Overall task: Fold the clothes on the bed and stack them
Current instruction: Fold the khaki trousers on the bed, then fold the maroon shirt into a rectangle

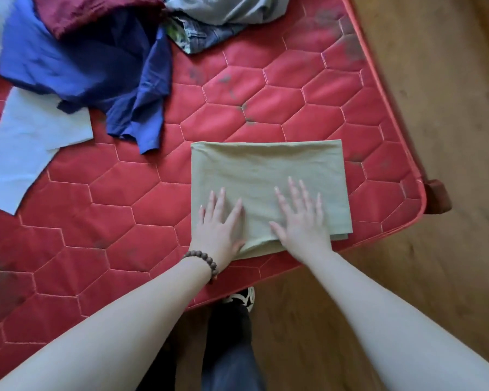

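A folded olive-green cotton garment (268, 176) is pressed flat near the corner of the red quilted mattress (124, 210) by the left hand (219, 224) and right hand (301, 218), fingers spread, nothing gripped. Its long axis runs left to right. Loosened layers could be dragged off the nearby edge.

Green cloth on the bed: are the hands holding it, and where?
Nothing is held. Both hands, left and right, press flat on the folded green cloth, near its closest edge.
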Demonstrator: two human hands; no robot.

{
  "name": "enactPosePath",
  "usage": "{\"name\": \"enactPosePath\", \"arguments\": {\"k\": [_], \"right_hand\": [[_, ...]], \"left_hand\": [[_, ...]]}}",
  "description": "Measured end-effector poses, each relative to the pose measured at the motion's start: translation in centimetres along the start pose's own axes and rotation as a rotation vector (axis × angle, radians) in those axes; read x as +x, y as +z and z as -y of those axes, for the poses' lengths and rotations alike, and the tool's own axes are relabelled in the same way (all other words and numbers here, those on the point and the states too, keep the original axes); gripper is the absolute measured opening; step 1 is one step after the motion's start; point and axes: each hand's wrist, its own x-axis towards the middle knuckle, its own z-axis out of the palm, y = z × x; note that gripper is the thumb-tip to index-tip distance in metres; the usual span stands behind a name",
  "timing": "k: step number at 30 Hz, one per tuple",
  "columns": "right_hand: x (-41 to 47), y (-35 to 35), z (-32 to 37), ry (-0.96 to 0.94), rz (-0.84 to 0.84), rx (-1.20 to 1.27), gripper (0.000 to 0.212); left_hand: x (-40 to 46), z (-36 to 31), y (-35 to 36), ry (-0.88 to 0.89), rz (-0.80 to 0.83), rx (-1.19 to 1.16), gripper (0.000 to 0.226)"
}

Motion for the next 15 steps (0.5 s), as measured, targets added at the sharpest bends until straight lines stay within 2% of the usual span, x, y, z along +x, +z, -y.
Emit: {"name": "enactPosePath", "arguments": {"k": [3,5,10,15], "right_hand": [[-0.3,2.7,2.7,-0.084,0.090,-0.055,0.063],[-0.4,3.3,1.4,-0.075,0.103,-0.098,0.062],[-2.3,2.1,-6.4,0.172,0.141,-0.088,0.067],[-3.0,-0.1,-5.6,0.262,0.281,-0.047,0.066]], "left_hand": [[-0.2,0.6,2.0,0.007,0.048,0.152,0.082],[0.0,1.3,2.6,0.018,0.068,0.186,0.081],[0.6,1.6,2.1,0.020,0.152,0.191,0.087],[0.5,1.4,-1.3,0.027,0.260,0.063,0.084]]}}
